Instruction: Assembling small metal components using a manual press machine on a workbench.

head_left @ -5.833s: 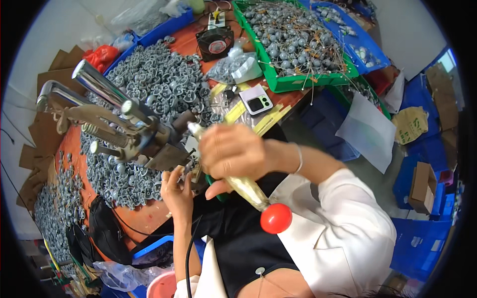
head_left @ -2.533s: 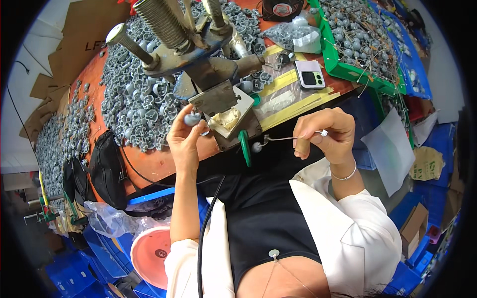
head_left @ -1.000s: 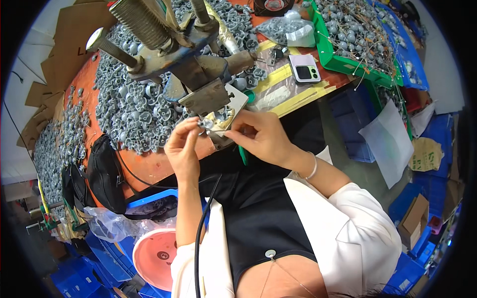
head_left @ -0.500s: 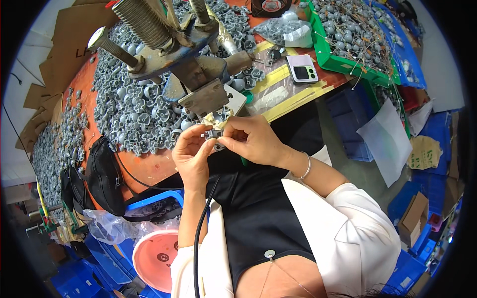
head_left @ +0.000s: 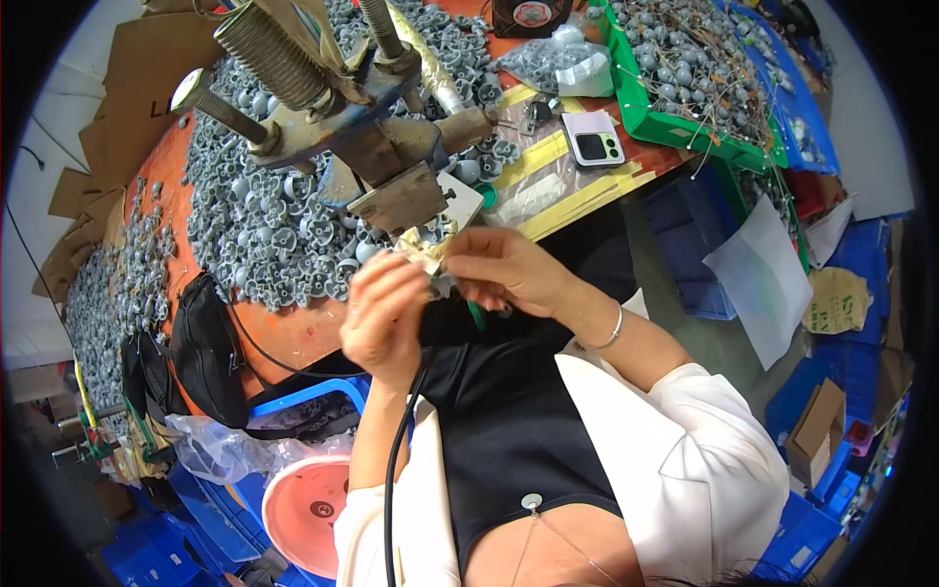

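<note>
Blurred by motion, my left hand [head_left: 384, 311] is raised just below the metal press [head_left: 399, 199], its fingers bent; what they hold, if anything, cannot be made out. My right hand [head_left: 514, 272] is close by on the right, thumb and fingers pinched together. Whatever sits in that pinch is hidden by the fingers. Between the two hands, a cream-coloured crumpled wrapping [head_left: 423, 249] covers the lower part of the press. Behind the press, a large heap of grey plastic caps [head_left: 284, 230] spreads over the orange table [head_left: 284, 338].
A phone [head_left: 594, 145] and keys [head_left: 535, 112] lie on the taped table edge. Beyond them are a bag of grey parts [head_left: 553, 64] and a green crate [head_left: 685, 142] of wired parts. A black pouch [head_left: 203, 347], a black cable [head_left: 396, 440] and a pink basin [head_left: 298, 514] are at left.
Both hands were together on a small grey plastic part; now they have drawn apart, the left one moving and its fingers blurred. The press's metal block appears slightly shifted.
</note>
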Demonstrator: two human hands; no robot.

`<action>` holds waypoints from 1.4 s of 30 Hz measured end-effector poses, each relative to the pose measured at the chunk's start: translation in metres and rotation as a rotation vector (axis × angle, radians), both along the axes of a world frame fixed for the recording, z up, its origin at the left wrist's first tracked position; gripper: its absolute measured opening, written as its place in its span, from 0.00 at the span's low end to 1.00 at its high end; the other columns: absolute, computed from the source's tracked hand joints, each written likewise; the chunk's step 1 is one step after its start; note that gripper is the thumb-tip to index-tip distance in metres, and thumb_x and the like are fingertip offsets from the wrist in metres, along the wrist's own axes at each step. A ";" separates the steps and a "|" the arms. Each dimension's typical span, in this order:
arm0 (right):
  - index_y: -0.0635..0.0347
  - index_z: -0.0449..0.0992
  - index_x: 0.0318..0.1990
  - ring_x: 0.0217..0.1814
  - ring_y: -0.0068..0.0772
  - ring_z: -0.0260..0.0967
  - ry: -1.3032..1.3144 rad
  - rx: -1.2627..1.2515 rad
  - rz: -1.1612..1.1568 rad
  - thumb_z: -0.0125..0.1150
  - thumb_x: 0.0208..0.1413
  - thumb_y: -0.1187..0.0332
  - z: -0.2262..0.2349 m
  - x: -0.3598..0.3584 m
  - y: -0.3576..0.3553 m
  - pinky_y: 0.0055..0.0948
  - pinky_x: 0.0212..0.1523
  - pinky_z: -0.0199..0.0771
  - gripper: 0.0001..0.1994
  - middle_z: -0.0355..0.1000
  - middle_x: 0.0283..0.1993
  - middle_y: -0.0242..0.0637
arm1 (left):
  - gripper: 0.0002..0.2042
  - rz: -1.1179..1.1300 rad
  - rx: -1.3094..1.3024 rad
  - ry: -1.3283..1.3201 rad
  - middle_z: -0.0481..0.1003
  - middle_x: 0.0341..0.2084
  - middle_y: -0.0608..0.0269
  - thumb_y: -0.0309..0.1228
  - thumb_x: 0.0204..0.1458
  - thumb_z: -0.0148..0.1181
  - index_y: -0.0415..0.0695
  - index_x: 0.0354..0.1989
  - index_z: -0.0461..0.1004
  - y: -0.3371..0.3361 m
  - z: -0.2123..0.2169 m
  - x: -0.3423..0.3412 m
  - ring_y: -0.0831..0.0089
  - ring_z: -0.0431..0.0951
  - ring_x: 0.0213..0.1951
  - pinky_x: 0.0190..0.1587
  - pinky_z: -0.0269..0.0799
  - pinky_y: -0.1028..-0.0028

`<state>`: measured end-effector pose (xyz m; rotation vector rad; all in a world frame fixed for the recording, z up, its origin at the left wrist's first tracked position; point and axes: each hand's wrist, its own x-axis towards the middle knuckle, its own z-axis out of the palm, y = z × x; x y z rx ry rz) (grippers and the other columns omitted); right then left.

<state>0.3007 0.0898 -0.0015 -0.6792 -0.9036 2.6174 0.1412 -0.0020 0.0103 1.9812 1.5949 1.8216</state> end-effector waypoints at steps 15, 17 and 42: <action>0.60 0.74 0.43 0.18 0.14 0.61 0.022 0.205 -0.027 0.57 0.58 0.67 -0.004 -0.006 0.005 0.13 0.17 0.58 0.09 0.69 0.23 0.28 | 0.03 0.016 0.019 -0.413 0.78 0.33 0.54 0.19 0.47 0.59 0.34 0.30 0.77 0.005 -0.004 -0.014 0.61 0.76 0.42 0.53 0.66 0.61; 0.61 0.74 0.41 0.18 0.13 0.60 -0.016 0.447 -0.220 0.60 0.56 0.70 -0.011 -0.003 0.012 0.13 0.18 0.58 0.07 0.68 0.23 0.27 | 0.03 0.114 0.073 -0.677 0.78 0.34 0.51 0.18 0.49 0.57 0.34 0.30 0.76 0.004 -0.005 -0.023 0.62 0.75 0.43 0.52 0.67 0.64; 0.64 0.72 0.44 0.27 0.14 0.66 0.005 0.724 -0.286 0.56 0.58 0.71 -0.007 -0.006 0.000 0.15 0.27 0.66 0.09 0.71 0.30 0.29 | 0.19 0.132 -0.341 0.336 0.75 0.34 0.58 0.21 0.42 0.66 0.40 0.46 0.74 0.000 0.003 -0.002 0.65 0.73 0.40 0.46 0.68 0.68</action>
